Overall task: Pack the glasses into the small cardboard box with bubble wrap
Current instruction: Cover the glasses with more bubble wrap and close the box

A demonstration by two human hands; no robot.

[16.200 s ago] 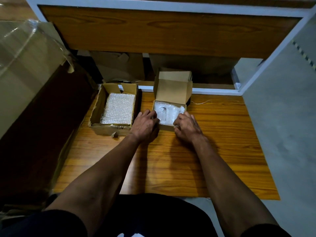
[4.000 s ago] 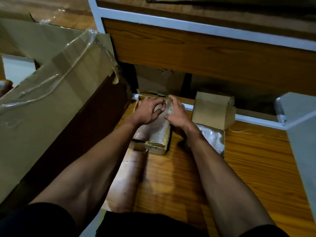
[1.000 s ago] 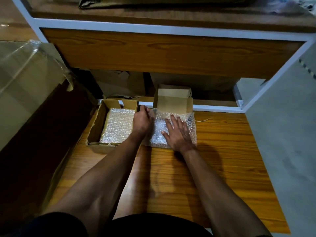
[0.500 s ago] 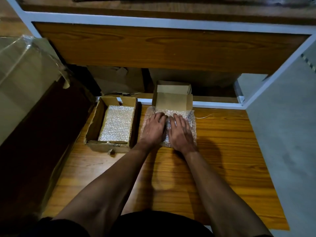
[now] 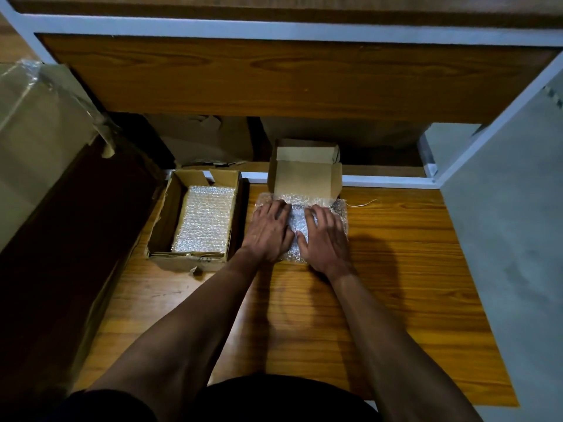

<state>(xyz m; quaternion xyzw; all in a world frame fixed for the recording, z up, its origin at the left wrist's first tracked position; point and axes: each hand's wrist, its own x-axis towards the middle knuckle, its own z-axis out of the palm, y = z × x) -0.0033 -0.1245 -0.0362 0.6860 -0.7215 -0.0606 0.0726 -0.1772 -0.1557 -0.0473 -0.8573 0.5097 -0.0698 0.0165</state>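
The small cardboard box (image 5: 306,178) stands at the back of the wooden board with its lid flap upright. A sheet of bubble wrap (image 5: 297,222) lies over its opening and hides the inside; no glasses show. My left hand (image 5: 269,231) and my right hand (image 5: 324,239) lie flat, palms down, side by side on the sheet, fingers spread and pointing away from me. Neither hand grips anything.
An open cardboard box (image 5: 170,214) with a stack of bubble wrap sheets (image 5: 205,220) stands left of the small box. A big taped carton (image 5: 45,141) rises at the left. A wooden shelf front (image 5: 274,77) overhangs the back. The wooden board (image 5: 380,284) ends at the right.
My hands, pressed close together half a second ago, have spread slightly apart on the bubble wrap. A second ago my left hand was at the sheet's left edge.
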